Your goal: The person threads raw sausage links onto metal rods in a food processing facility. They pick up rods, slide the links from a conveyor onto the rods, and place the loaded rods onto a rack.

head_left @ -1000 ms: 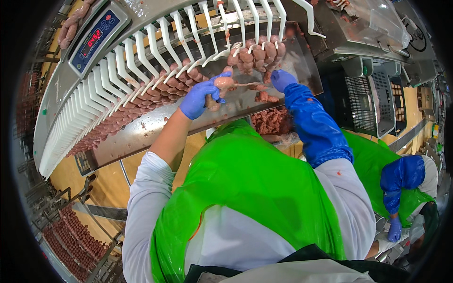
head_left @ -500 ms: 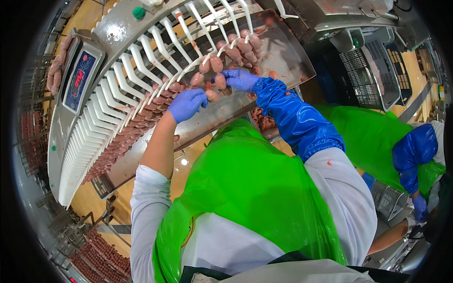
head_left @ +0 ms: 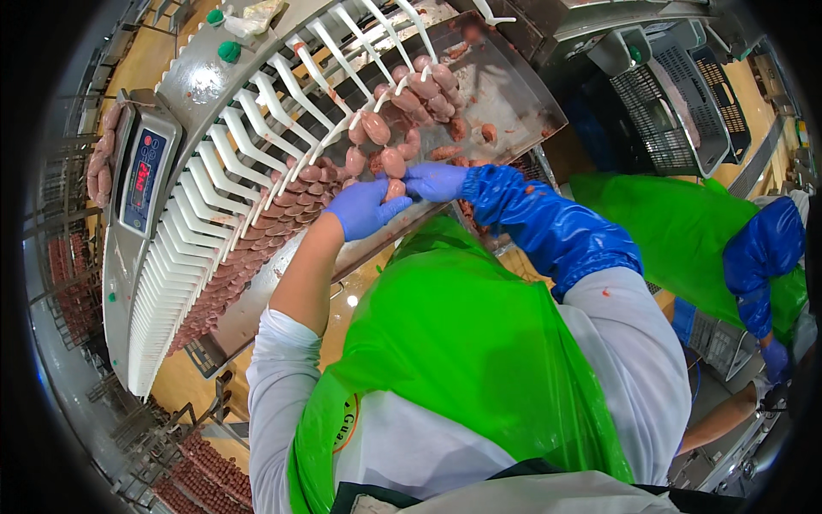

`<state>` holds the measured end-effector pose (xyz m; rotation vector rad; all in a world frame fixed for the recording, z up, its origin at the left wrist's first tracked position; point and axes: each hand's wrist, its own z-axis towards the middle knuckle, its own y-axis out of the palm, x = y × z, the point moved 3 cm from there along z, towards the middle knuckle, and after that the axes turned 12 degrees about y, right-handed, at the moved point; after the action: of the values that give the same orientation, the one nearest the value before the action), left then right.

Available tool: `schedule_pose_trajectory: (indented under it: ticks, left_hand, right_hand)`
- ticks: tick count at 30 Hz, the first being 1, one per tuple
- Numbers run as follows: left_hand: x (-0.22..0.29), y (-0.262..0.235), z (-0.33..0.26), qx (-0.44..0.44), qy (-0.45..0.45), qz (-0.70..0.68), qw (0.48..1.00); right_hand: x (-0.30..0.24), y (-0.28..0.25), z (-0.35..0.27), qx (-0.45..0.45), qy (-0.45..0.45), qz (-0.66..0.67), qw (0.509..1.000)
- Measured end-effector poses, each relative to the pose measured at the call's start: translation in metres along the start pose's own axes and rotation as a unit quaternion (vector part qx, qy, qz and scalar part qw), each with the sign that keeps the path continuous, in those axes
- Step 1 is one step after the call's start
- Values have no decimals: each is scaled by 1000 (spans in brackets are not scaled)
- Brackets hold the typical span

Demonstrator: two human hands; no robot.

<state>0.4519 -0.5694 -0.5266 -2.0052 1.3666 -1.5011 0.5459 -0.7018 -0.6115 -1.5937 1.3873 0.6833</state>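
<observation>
Both my hands wear purple gloves and meet at the lower end of a string of pink sausage links (head_left: pixel 393 163). My left hand (head_left: pixel 361 210) is closed around the lowest link (head_left: pixel 395 190), its thumb pointing right. From the right, my right hand (head_left: pixel 434 182) reaches the same string with its fingers pressed together; their tips are partly hidden. Above, the string hangs from a white hook (head_left: pixel 358 53) on a curved rack. More sausage links (head_left: pixel 435 86) hang on the hooks to the right, and dense rows of links (head_left: pixel 257 231) hang to the left.
Below the hooks lies a metal tray (head_left: pixel 522 103) with meat scraps. A control panel (head_left: pixel 144 180) with a red display is on the machine at left. Black crates (head_left: pixel 664 111) stand at the back right. A co-worker in a green apron (head_left: pixel 659 244) is close on my right.
Both hands have come down toward me and closer together, drawing the lower links with them. The view has shifted slightly, and the co-worker's arm has moved a little.
</observation>
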Motion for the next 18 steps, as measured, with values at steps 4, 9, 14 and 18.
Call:
schedule_pose_trajectory:
  ticks: [4,9,14,18]
  left_hand:
    - [-9,5,-7,-37,-28,72,996]
    - [-21,-1,-16,69,-7,1,998]
    - [-18,14,-16,126,-2,-44,991]
    - [-24,25,-13,94,17,13,995]
  right_hand:
    - [-18,14,8,-169,-43,762,624]
    - [5,12,25,-66,-29,544,836]
    - [35,9,58,98,-103,253,957]
    - [4,-9,16,158,-213,-66,962]
